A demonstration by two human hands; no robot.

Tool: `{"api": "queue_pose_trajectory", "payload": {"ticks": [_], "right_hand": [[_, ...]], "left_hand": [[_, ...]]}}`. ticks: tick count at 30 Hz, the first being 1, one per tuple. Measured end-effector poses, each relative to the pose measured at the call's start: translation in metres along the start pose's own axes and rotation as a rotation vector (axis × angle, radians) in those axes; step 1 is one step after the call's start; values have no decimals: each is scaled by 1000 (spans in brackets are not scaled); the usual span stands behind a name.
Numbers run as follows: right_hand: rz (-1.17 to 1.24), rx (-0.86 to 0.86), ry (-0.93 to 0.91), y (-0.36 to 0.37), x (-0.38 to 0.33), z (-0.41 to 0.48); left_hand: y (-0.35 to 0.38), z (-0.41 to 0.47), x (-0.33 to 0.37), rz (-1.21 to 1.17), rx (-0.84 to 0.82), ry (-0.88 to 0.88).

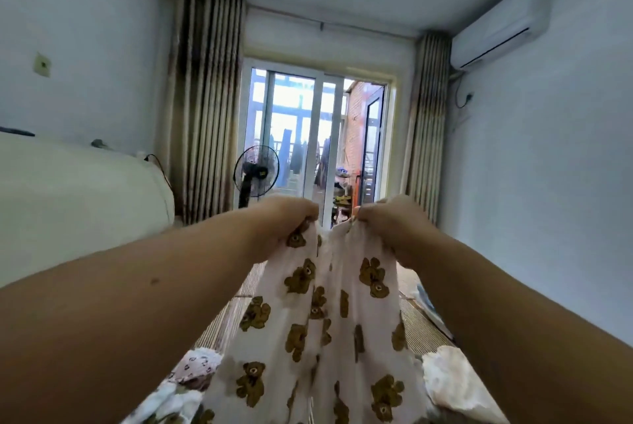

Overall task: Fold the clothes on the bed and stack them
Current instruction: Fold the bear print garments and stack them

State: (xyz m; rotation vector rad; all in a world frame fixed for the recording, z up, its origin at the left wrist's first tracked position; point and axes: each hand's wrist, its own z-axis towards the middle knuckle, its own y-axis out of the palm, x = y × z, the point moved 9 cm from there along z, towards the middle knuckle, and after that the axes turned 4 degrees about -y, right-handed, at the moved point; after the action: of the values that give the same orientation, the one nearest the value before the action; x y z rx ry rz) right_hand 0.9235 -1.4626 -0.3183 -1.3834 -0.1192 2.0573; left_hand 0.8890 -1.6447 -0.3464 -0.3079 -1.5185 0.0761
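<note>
A white garment printed with brown teddy bears (318,331) hangs in front of me, lifted above the bed. My left hand (284,221) grips its top edge on the left and my right hand (394,221) grips the top edge on the right, the two fists close together. The cloth falls in loose folds down to the bottom of the view. A small pink patterned piece (193,367) lies at the lower left and a pale crumpled cloth (452,386) at the lower right. The bed (423,327) has a striped mat.
A white headboard or cushion (75,197) stands at the left. Straight ahead are a black standing fan (255,173), a sliding glass door (315,136) between beige curtains, and an air conditioner (496,29) on the right wall.
</note>
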Motion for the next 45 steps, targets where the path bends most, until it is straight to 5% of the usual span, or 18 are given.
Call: {"api": "queue_pose_trajectory", "payload": {"ticks": [5,9,13,15,18,23,31,35,40,45], "right_hand": [[323,-205,-48,38,-3,-12],[315,-282,-142,39,-10,-17],[356,-266,-178,27,-11,-16],[413,-324,-196,24,-14,-19],[457,-375,-202,15,-15,-20],[248,-390,-215,-4,-2,-18],[-255,-243,-164,-10,62,4],[-176,-193,-102,7,96,17],[-318,-42,-244,11,100,41],[-305,12,-379,11,99,48]], "left_hand": [[24,-3,13,-74,-96,143],[25,-12,19,24,-180,199],[6,-14,22,273,38,438],[5,-5,-2,194,-18,296],[27,-2,-41,33,-327,62],[37,1,-37,-204,-440,124],[48,31,-39,558,-105,192],[70,55,-56,556,-66,134],[76,84,-43,715,169,297],[75,98,-37,606,253,444]]}}
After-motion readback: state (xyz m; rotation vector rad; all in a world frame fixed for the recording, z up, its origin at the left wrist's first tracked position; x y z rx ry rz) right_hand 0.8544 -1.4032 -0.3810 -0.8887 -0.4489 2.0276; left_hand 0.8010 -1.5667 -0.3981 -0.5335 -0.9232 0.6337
